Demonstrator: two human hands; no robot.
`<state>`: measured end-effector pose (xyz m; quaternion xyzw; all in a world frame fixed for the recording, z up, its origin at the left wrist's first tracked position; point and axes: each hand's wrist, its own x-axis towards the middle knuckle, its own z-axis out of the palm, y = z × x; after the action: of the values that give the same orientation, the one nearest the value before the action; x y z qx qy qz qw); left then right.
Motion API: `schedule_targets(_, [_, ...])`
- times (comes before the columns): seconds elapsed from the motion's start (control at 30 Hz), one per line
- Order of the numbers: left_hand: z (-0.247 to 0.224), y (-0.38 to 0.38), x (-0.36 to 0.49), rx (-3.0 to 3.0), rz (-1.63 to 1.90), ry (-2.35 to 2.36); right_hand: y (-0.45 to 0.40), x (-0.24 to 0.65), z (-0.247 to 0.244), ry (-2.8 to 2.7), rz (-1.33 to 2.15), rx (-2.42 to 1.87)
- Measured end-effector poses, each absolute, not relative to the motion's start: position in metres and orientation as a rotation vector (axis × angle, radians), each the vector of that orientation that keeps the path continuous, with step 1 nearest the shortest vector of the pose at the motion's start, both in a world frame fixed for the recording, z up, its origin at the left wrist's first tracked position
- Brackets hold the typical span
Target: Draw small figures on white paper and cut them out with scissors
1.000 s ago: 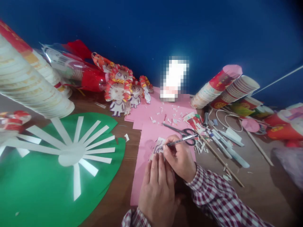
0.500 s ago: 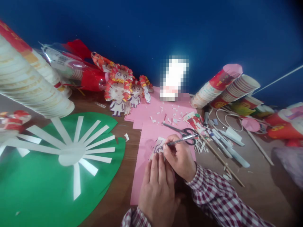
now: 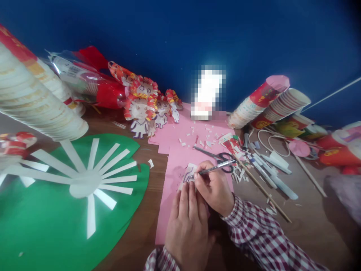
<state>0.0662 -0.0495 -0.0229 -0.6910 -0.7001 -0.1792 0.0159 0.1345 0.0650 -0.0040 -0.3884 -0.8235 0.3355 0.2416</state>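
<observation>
Right grip (image 3: 216,190) pinches a slanted pen (image 3: 218,165); left grip (image 3: 187,229) lies flat on white paper (image 3: 190,169).

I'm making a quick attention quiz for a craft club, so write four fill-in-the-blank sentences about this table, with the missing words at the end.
1. The right hand holds a pen.
The left hand rests at the small drawing, which lies on ____ paper.
2. The tool with two black finger loops is a pair of ____.
3. The white cutout with radiating strips lies on a ____ sheet.
4. The wall behind is ____.

Missing words: pink; scissors; green; blue.
</observation>
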Motion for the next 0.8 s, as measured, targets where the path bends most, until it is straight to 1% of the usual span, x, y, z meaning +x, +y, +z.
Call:
schedule_targets(0.5, [-0.0262,-0.0497,0.0676,-2.136,-0.575,-2.178,0.0652,0.1343,-0.0054,-2.215,0.942,-1.065])
schedule_targets(0.8, [-0.0181,-0.0477,0.0640,-2.155,-0.522,-2.152,0.0655,0.1345,-0.0046,-2.237,0.961,-1.081])
